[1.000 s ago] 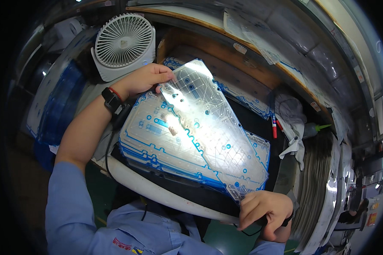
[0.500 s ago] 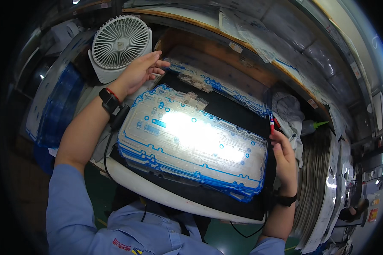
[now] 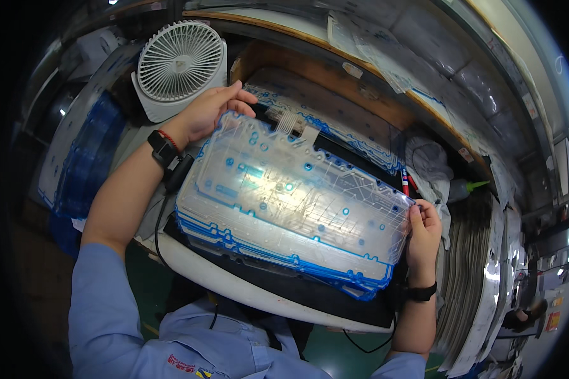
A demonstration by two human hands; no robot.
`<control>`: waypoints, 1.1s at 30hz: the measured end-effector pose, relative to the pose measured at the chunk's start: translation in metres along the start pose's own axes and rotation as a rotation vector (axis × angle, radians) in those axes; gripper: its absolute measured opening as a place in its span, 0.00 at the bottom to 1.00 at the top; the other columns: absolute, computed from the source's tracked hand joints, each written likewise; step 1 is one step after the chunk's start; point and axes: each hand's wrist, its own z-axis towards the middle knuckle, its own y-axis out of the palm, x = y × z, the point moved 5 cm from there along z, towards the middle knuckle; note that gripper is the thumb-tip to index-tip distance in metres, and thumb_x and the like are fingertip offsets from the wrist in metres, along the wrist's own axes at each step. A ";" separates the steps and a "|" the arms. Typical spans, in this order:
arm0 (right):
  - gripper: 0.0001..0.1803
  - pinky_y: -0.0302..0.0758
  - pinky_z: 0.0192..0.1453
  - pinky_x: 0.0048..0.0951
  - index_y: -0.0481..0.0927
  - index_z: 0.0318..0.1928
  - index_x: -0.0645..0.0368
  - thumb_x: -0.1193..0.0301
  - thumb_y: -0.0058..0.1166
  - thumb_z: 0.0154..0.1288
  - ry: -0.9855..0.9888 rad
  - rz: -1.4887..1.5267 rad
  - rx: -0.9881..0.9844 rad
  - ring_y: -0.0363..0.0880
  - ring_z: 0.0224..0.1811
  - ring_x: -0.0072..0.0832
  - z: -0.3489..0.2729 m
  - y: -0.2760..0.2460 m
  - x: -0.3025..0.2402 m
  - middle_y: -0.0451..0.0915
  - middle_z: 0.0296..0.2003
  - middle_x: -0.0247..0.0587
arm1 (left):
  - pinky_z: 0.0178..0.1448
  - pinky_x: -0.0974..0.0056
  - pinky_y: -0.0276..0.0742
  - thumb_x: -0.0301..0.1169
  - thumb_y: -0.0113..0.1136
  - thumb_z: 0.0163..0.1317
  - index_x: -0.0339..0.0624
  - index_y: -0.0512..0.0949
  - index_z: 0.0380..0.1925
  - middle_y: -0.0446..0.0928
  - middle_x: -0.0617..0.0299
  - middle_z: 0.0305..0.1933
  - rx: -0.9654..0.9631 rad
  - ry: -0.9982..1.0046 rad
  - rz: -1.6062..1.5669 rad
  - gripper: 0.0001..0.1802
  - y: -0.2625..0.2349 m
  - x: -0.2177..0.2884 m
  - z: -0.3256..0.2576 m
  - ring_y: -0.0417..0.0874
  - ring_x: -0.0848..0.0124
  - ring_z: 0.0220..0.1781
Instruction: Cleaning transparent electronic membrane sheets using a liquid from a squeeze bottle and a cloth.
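A clear, flexible circuit sheet (image 3: 297, 189) with blue edge lines, printed traces and a short striped tail is raised at its far side above a stack of similar sheets (image 3: 221, 237). My right hand (image 3: 425, 230) pinches its right far corner between thumb and fingers. At the left far corner, my left hand (image 3: 212, 114) has curled fingers around the sheet's edge; its exact grip is partly hidden. The stack lies on a black work surface (image 3: 373, 309), its layers slightly fanned at the near edge.
Behind is another pile of clear sheets (image 3: 354, 136) in a wooden shelf. A white fan (image 3: 180, 66) stands at the far left, near a blue-edged pile (image 3: 85, 164). Right are a red marker (image 3: 405, 182), a grey cloth (image 3: 428, 158), a green-tipped bottle (image 3: 463, 188) and stacked sheets (image 3: 468, 265).
Both hands have come onto the top sheet's far corners. Its far side has risen off the stack. My right hand has left the red marker's end, and the glare on the sheet has dimmed.
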 end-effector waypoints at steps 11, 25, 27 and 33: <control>0.10 0.66 0.25 0.14 0.74 0.46 0.64 0.70 0.44 0.74 0.027 0.201 0.171 0.69 0.21 0.13 0.003 0.001 0.003 0.75 0.26 0.30 | 0.25 0.79 0.67 0.35 0.52 0.70 0.39 0.77 0.37 0.78 0.69 0.30 -0.078 0.046 0.229 0.10 0.000 -0.006 0.002 0.72 0.85 0.23; 0.10 0.63 0.23 0.14 0.76 0.38 0.60 0.67 0.47 0.73 -0.011 0.127 0.127 0.65 0.18 0.12 -0.005 -0.007 -0.001 0.73 0.23 0.28 | 0.47 0.72 0.76 0.32 0.52 0.70 0.44 0.76 0.43 0.77 0.66 0.44 -0.055 0.211 -0.006 0.08 -0.014 -0.003 0.007 0.77 0.79 0.44; 0.10 0.63 0.24 0.13 0.76 0.40 0.61 0.67 0.47 0.73 -0.032 0.186 0.162 0.64 0.18 0.12 -0.006 -0.006 -0.004 0.74 0.25 0.28 | 0.52 0.69 0.76 0.31 0.53 0.69 0.46 0.77 0.44 0.76 0.65 0.49 -0.029 0.363 -0.054 0.07 -0.024 -0.001 0.008 0.76 0.76 0.50; 0.12 0.69 0.32 0.12 0.72 0.52 0.65 0.75 0.48 0.70 -0.098 0.102 0.144 0.76 0.32 0.15 -0.003 -0.015 0.006 0.79 0.33 0.35 | 0.57 0.69 0.73 0.31 0.52 0.69 0.44 0.77 0.49 0.76 0.64 0.52 -0.086 0.494 0.184 0.11 -0.010 0.007 0.010 0.75 0.74 0.56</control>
